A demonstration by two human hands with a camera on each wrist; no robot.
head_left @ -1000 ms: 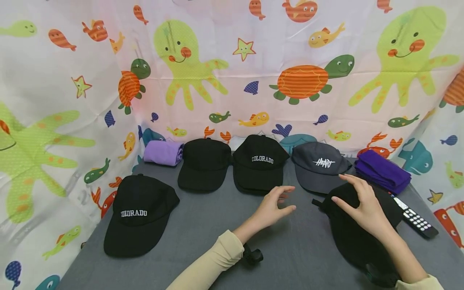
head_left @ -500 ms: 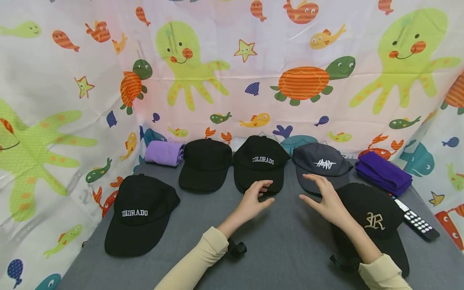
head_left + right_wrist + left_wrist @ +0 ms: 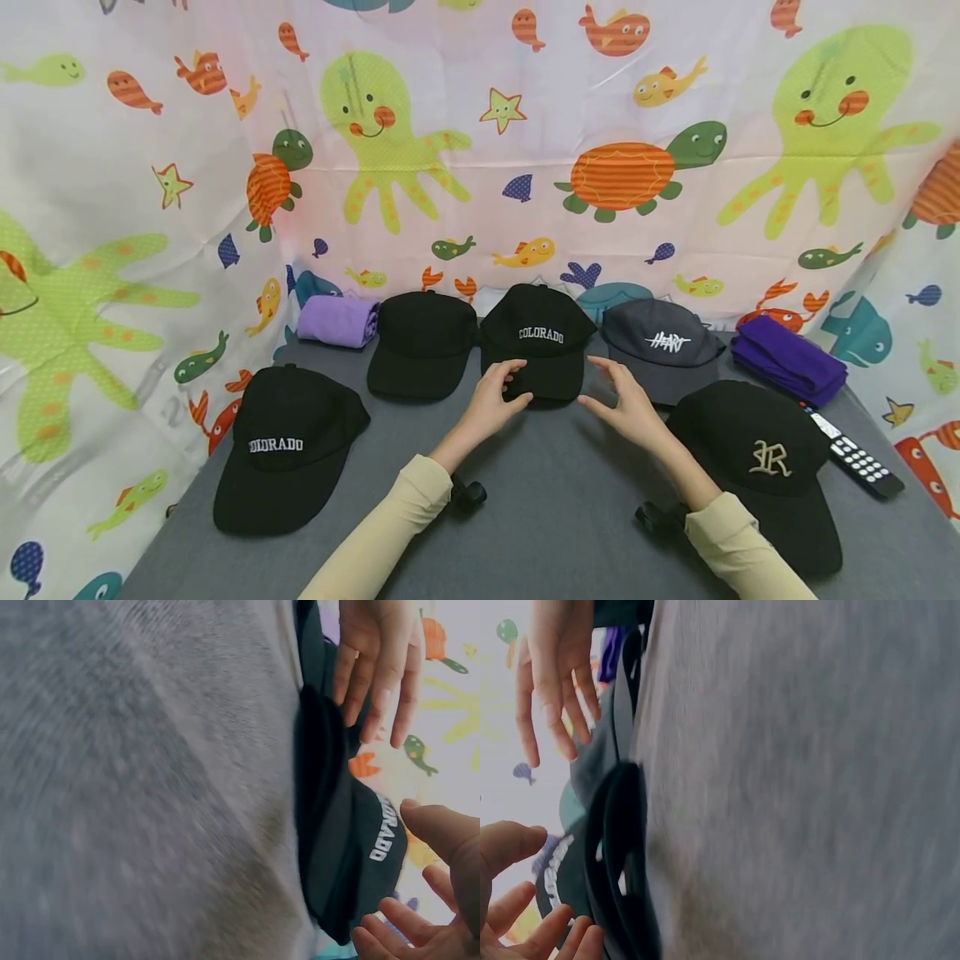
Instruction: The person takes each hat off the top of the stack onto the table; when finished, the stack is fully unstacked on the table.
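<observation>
The step in hand looks like a two-handed reach for the middle cap (image 3: pixel 537 321), which reads COLORADO and rests on the grey table (image 3: pixel 555 525). The left hand (image 3: pixel 486 407) is in front of the cap's left side and the right hand (image 3: pixel 624 407) near its right side; both are empty, fingers relaxed and parted. Left of the middle cap sits a plain black cap (image 3: pixel 422 340), right of it a grey cap (image 3: pixel 658 342); nearer the person than it are a second COLORADO cap (image 3: pixel 288 450) to its left and a cap with a gold letter (image 3: pixel 757 454) to its right. Its brim looks layered in the wrist views, perhaps a stack. The next move probably calls for lowering both hands and pinching the brim's edges evenly.
</observation>
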